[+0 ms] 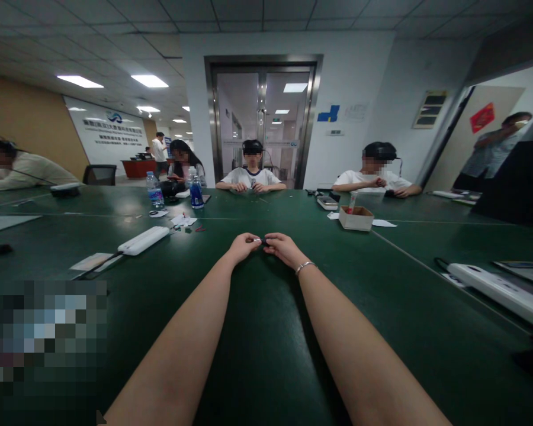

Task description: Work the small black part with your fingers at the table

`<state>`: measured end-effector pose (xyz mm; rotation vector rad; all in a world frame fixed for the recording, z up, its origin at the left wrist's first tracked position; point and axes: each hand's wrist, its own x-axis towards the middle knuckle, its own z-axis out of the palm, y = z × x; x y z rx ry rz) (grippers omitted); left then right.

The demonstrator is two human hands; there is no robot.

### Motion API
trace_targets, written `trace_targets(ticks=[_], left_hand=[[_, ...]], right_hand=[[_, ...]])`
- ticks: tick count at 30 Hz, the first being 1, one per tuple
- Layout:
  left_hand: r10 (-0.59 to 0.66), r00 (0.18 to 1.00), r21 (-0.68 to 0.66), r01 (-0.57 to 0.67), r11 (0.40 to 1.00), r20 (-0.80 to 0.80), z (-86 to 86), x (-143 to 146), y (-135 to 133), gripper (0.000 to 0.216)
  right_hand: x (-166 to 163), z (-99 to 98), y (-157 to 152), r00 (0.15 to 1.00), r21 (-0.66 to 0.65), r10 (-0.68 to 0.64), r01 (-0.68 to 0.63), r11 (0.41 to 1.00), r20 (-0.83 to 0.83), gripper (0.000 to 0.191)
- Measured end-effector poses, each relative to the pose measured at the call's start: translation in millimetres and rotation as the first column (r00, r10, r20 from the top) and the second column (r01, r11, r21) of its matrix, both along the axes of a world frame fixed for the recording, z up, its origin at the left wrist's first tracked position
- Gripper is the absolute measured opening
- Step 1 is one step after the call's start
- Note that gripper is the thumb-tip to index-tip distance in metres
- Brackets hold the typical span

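Observation:
Both my arms stretch out over the dark green table point(266, 355). My left hand point(243, 245) and my right hand point(281, 245) meet fingertip to fingertip at the table's middle. Their fingers are curled and pinched together around a small dark object point(263, 241) with a pale end, too small to name. A thin bracelet point(305, 267) circles my right wrist.
A white power strip point(143, 240) lies to the left, another point(500, 291) at the right edge. A small cardboard box point(356, 218), water bottles point(154, 189) and paper scraps point(183, 220) stand farther off. Several people sit along the far and left sides; one stands in a doorway at right.

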<state>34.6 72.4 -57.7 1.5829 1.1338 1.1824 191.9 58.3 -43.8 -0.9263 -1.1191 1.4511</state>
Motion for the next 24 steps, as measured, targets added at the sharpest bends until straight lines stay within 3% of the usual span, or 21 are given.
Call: trace_targets(ticks=[5, 13, 24], left_hand=[[-0.011, 0.997, -0.004, 0.011, 1.0, -0.075, -0.5, -1.7, 1.8, 0.031], [0.072, 0.923, 0.116, -0.03, 0.993, -0.379, 0.2, -2.4, -3.8, 0.045], [0.082, 0.913, 0.124, -0.035, 0.992, -0.401, 1.1, -0.7, -4.1, 0.055]], right_hand=[[0.7, 1.8, -2.0, 1.0, 0.002, 0.002, -0.002, 1.0, -0.005, 0.017], [-0.9, 3.8, -4.3, 1.0, 0.01, 0.016, -0.016, 1.0, 0.004, 0.02], [1.8, 1.8, -6.3, 0.998, 0.041, 0.043, -0.042, 0.998, -0.035, 0.02]])
